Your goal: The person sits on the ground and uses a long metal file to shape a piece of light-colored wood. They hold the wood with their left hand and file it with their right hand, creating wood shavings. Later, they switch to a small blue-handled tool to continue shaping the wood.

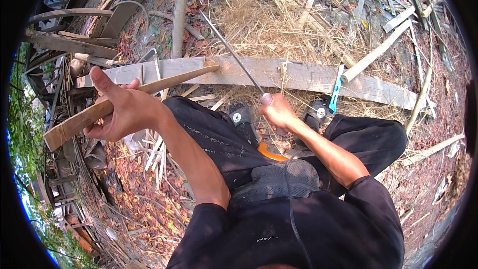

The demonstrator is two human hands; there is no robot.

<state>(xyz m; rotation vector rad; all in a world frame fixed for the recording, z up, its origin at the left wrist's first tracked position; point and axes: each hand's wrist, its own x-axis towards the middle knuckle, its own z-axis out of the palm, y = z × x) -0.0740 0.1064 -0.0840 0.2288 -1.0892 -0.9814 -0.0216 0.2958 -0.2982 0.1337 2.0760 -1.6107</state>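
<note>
My left hand (122, 107) is raised at the left and closed around a long, flat bamboo slat (174, 80). Its thumb points up away from the wood. The slat's far end rests on a weathered wooden plank (298, 72) lying across in front of my feet. Between my knees, my right hand (280, 113) grips the handle of a long, narrow-bladed knife (231, 50). Its blade slants up and to the left over the plank, apart from the slat. A light-blue box cutter (336, 92) leans against the plank's near side, right of my right hand.
Straw-like shavings (264, 20) are heaped beyond the plank. Cut bamboo poles (381, 52) lie at the right, and an upright post (180, 17) stands at the far left. Thin strips (157, 159) lie beside my left leg. Stacked boards (72, 44) fill the left side.
</note>
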